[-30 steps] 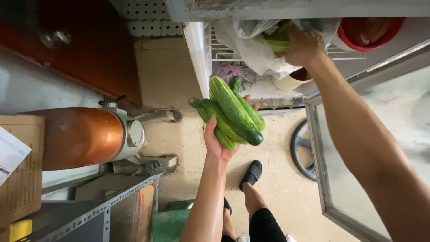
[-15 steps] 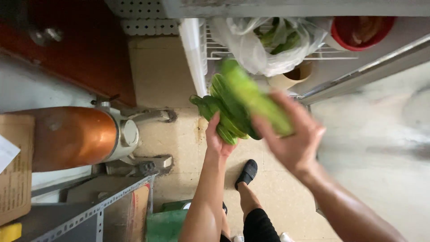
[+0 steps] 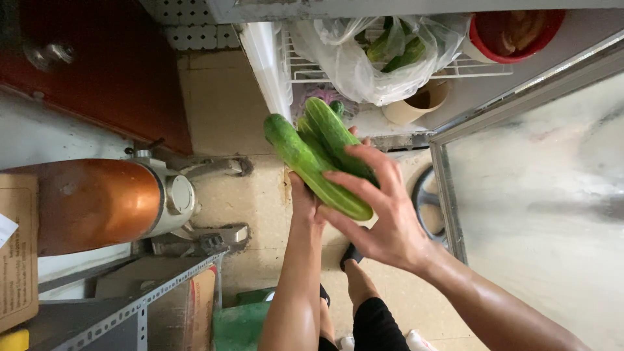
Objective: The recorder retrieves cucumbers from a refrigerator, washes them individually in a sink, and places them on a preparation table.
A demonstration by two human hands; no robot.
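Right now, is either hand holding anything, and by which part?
The left hand holds a bunch of cucumbers from beneath, at their lower ends. The right hand lies over those same ends, fingers spread.

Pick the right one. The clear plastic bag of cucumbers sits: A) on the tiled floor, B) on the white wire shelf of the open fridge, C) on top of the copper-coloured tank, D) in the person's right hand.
B: the plastic bag rests on the wire shelf, above the cucumbers held in the left hand and steadied by the right hand.
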